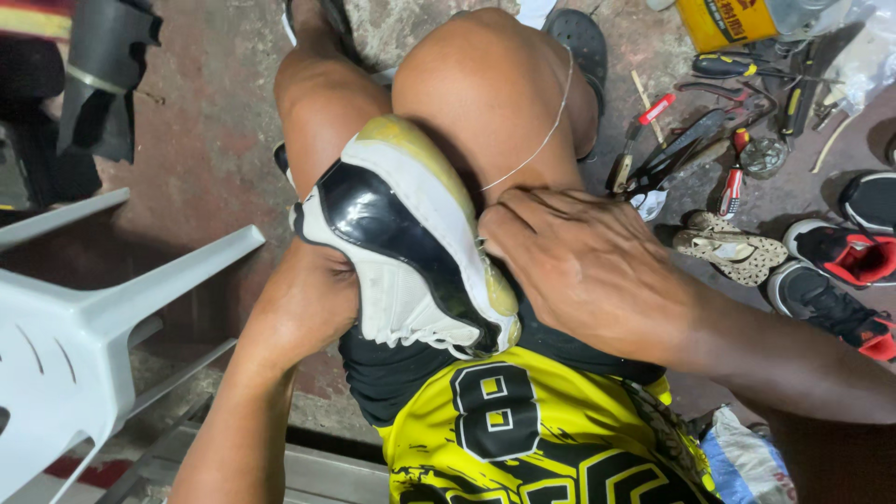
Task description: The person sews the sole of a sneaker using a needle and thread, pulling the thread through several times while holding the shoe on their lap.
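A white and black sneaker (401,238) with a yellowed sole lies wedged between my knees, sole edge turned up. My left hand (303,303) grips it from below at the left side, mostly hidden behind the shoe. My right hand (583,266) presses against the sole's right edge with fingers bent, pinching a thin white thread (546,135) that runs up over my right knee. I cannot see a needle.
A white plastic chair (65,345) stands at the left. On the concrete floor at the right lie pliers, screwdrivers and scissors (695,140), a patterned insole (733,247), black and red sneakers (845,271) and a yellow can (723,21).
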